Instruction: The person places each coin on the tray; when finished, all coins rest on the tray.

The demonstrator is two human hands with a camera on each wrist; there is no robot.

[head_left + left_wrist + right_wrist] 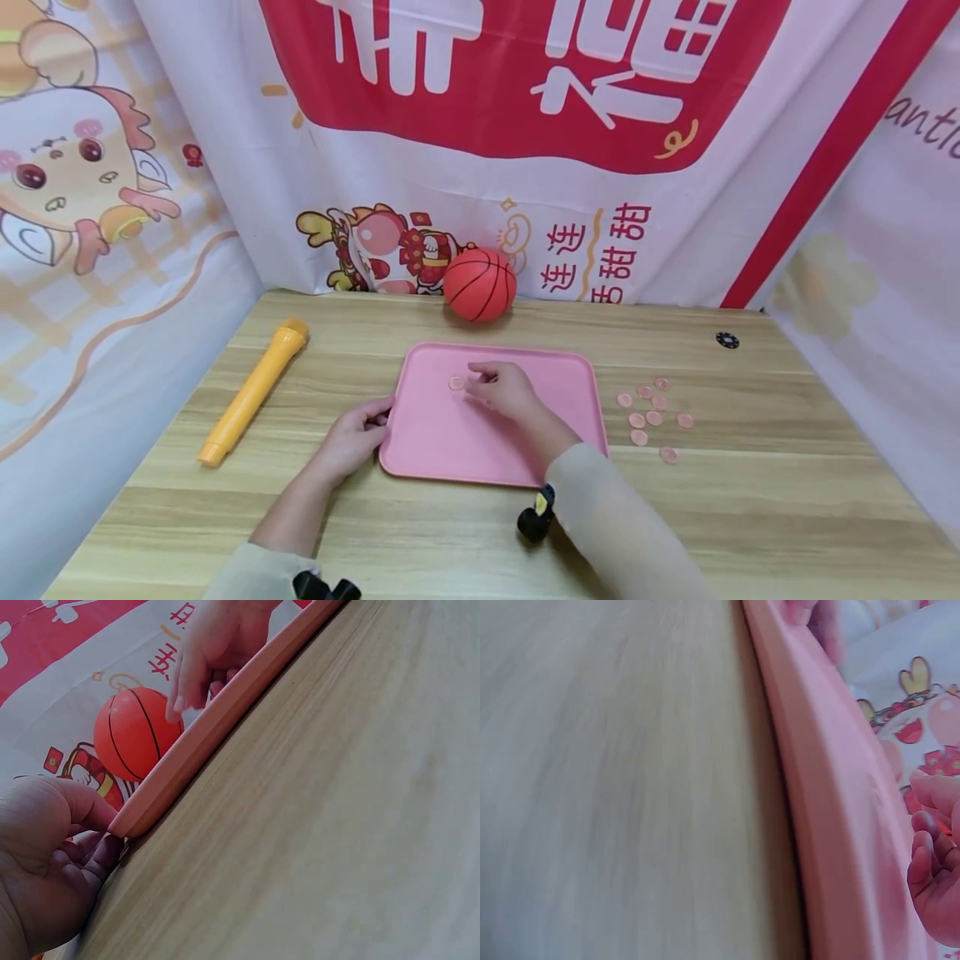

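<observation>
A pink tray lies flat at the middle of the wooden table. My left hand grips its left rim near the front corner; in the left wrist view the thumb lies over the rim and the fingers curl under it. My right hand hovers low over the tray's far half, fingers loosely bent and pointing down. A small pink disc lies on the tray just left of those fingertips, seemingly free of them. Several more pink discs lie on the table right of the tray.
An orange toy basketball sits against the back cloth, just behind the tray. A yellow tube lies slanted at the left. A small black disc rests at the far right. Printed cloth walls close off three sides.
</observation>
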